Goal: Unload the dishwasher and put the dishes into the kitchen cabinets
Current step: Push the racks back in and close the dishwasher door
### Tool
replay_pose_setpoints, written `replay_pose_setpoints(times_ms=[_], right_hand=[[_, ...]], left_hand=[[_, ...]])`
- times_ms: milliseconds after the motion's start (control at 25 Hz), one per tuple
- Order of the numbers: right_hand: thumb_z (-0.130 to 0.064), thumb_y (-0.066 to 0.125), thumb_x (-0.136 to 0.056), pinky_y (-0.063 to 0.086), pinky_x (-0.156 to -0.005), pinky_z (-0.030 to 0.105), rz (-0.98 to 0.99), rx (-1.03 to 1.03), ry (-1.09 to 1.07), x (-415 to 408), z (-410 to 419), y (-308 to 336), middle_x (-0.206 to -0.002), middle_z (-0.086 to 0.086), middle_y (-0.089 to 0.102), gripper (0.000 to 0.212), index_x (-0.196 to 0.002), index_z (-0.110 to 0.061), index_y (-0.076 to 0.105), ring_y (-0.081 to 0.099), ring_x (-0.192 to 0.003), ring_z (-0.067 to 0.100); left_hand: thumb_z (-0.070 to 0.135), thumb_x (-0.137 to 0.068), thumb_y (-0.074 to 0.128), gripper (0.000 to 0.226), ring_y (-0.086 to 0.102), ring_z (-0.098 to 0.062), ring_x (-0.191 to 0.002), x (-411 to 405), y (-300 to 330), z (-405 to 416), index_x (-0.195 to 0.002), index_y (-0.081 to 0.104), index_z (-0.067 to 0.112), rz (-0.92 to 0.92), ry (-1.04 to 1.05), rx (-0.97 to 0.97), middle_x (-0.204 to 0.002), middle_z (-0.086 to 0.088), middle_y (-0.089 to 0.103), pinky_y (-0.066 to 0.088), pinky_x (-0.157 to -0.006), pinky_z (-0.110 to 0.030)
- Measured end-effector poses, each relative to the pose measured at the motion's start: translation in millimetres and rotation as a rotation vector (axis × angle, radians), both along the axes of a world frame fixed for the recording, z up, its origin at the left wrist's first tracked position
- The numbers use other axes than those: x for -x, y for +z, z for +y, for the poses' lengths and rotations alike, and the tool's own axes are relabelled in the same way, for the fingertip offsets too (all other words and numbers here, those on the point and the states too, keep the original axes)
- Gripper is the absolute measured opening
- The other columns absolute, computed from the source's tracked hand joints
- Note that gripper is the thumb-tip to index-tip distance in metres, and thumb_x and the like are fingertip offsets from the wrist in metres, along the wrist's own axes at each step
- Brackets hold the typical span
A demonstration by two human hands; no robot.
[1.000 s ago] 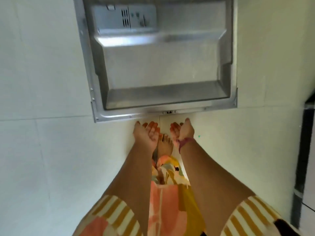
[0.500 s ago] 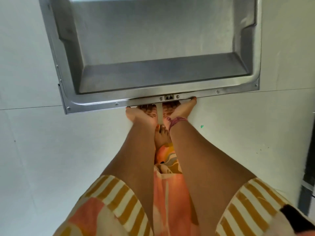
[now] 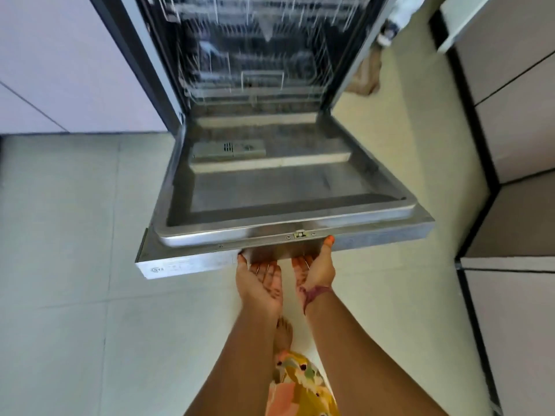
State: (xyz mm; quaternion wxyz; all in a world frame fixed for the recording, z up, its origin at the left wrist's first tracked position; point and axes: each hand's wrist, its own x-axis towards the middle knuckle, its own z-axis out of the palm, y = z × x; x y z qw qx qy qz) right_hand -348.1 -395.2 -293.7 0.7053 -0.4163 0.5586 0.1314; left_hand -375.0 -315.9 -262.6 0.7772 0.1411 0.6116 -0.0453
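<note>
Fingers of the left hand [image 3: 260, 282] and right hand [image 3: 316, 273] pass under the front edge of the dishwasher door [image 3: 282, 202]; their tips are hidden beneath it, only the right thumb showing on the edge. Beyond the fingers, the lower rack [image 3: 255, 55] is motion-blurred and cut off by the top edge, so its contents cannot be told. The small mark on the door edge, left of the fingers, is too small to read. Both forearms run out at the bottom edge.
</note>
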Motion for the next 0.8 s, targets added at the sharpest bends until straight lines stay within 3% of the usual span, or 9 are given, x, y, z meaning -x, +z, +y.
replay_pose_setpoints(times_ms=[80,160,240,400,600,800], right_hand=[[-0.054,0.055,-0.089,0.053,-0.093,0.047,-0.034,0.025,0.012,-27,6,40,-0.109,0.015,0.069,0.058,-0.111,-0.001,0.061,0.068,-0.099,0.032],[-0.045,0.056,-0.092,0.052,-0.095,0.047,-0.056,0.057,0.027,-48,11,67,-0.111,0.018,0.066,0.046,-0.101,0.000,0.060,0.065,-0.101,0.034],[-0.043,0.059,-0.091,0.052,-0.093,0.048,-0.054,0.082,0.079,-68,17,91,-0.111,0.018,0.067,0.041,-0.090,-0.002,0.061,0.066,-0.098,0.035],[-0.034,0.063,-0.090,0.052,-0.092,0.046,-0.071,0.096,0.149,-105,19,138,-0.102,0.015,0.067,0.035,-0.102,-0.001,0.058,0.066,-0.089,0.030],[-0.025,0.071,-0.085,0.054,-0.086,0.047,-0.131,0.108,0.238,-167,16,180,-0.086,0.018,0.067,0.035,-0.104,0.002,0.058,0.067,-0.076,0.031],[-0.022,0.075,-0.080,0.057,-0.077,0.042,-0.188,0.082,0.255,-216,21,200,-0.091,0.020,0.069,0.032,-0.100,0.000,0.062,0.069,-0.078,0.031]], left_hand=[[0.045,-0.092,0.053,0.051,0.066,-0.026,-0.101,-16,38,10,-0.123,0.055,0.005,-0.056,-0.061,0.014,-0.114,-0.013,0.066,0.051,-0.094,-0.041],[0.047,-0.081,0.067,0.061,0.065,-0.028,-0.106,-30,55,21,-0.125,0.056,0.006,-0.145,-0.120,0.067,-0.118,-0.013,0.066,0.047,-0.100,-0.048],[0.045,-0.071,0.077,0.070,0.063,-0.026,-0.108,-46,77,32,-0.127,0.056,0.008,-0.258,-0.136,0.136,-0.116,-0.011,0.066,0.042,-0.106,-0.045],[0.038,-0.094,0.054,0.059,0.056,-0.032,-0.119,-87,147,53,-0.136,0.043,-0.002,-0.243,-0.155,0.074,-0.130,-0.020,0.056,0.045,-0.096,-0.036],[0.034,-0.092,0.058,0.066,0.052,-0.033,-0.124,-146,175,73,-0.141,0.037,-0.004,-0.260,-0.208,-0.044,-0.135,-0.024,0.051,0.039,-0.108,-0.040],[0.031,-0.092,0.060,0.060,0.055,-0.036,-0.120,-197,193,87,-0.139,0.039,-0.001,-0.288,-0.153,-0.099,-0.133,-0.024,0.052,0.042,-0.107,-0.044]])
